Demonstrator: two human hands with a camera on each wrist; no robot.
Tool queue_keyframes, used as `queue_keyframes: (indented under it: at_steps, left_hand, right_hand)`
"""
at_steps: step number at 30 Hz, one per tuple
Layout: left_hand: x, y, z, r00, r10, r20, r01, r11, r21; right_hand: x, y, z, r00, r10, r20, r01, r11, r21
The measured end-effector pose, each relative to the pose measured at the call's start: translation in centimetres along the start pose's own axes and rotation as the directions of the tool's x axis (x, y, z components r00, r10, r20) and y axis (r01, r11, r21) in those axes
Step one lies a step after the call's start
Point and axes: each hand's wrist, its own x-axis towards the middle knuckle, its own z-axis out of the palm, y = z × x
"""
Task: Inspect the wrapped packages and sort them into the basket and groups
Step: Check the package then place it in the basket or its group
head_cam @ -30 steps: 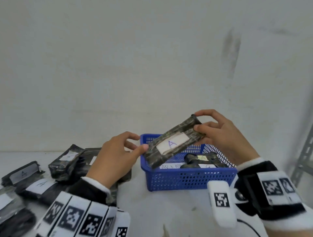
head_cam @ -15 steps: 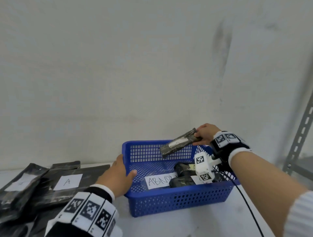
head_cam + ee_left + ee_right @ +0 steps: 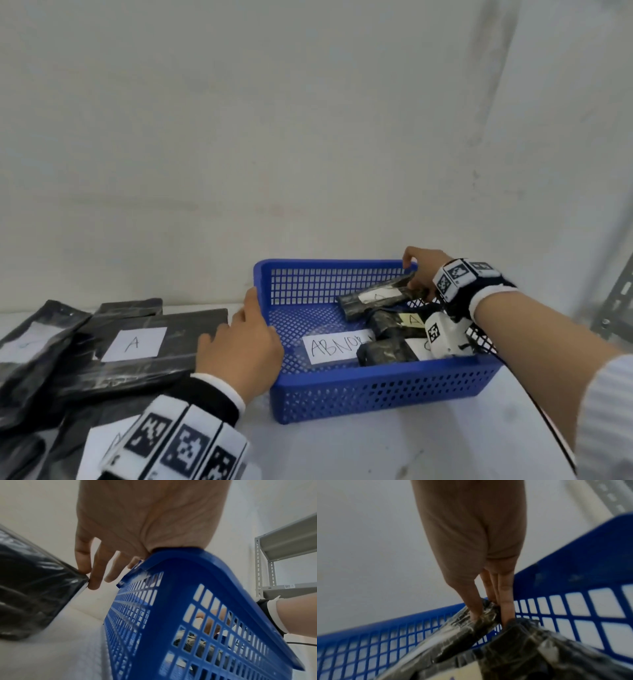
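Note:
A dark wrapped package (image 3: 373, 298) with a white label lies tilted inside the blue mesh basket (image 3: 342, 264), across other wrapped packages (image 3: 394, 323). My right hand (image 3: 412, 284) pinches its far right end, thumb on top and fingers below; the right wrist view shows the right hand (image 3: 489, 614) on the package (image 3: 462, 631) close to the basket wall (image 3: 573, 574). My left hand (image 3: 239, 339) rests on the basket's left rim. The left wrist view has its fingers (image 3: 96, 566) hanging relaxed outside the basket (image 3: 188, 588), touching a black package (image 3: 34, 588).
A paper slip reading "ABNOR…" (image 3: 337, 344) lies on the basket floor. A pile of black packages (image 3: 137, 353), one labelled A, fills the table's left side. The wall stands just behind the basket. A grey metal shelf frame (image 3: 616, 301) rises at the right.
The left hand let go of the package and settled on the basket's left rim. The right hand alone carried the package over the basket, then lowered it onto the packages inside.

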Motion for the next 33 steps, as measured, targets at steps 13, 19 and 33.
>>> queue_keyframes:
  at_steps: [13, 19, 33]
  left_hand:
    - [0.2, -0.2, 0.2, 1.000, -0.028, 0.003, 0.028, 0.999, -0.023]
    - [0.1, -0.1, 0.3, 1.000, -0.029, -0.005, 0.029, 0.999, -0.028]
    - [0.3, -0.2, 0.3, 0.998, -0.059, 0.013, 0.060, 0.994, -0.093]
  right_hand:
    - [0.1, -1.0, 0.4, 0.958, -0.152, 0.243, 0.232, 0.910, -0.343]
    - [0.1, -1.1, 1.4, 0.909, -0.259, 0.325, 0.354, 0.893, -0.277]
    - [0.4, 0.8, -1.4, 0.926, -0.199, 0.322, 0.232, 0.970, -0.069]
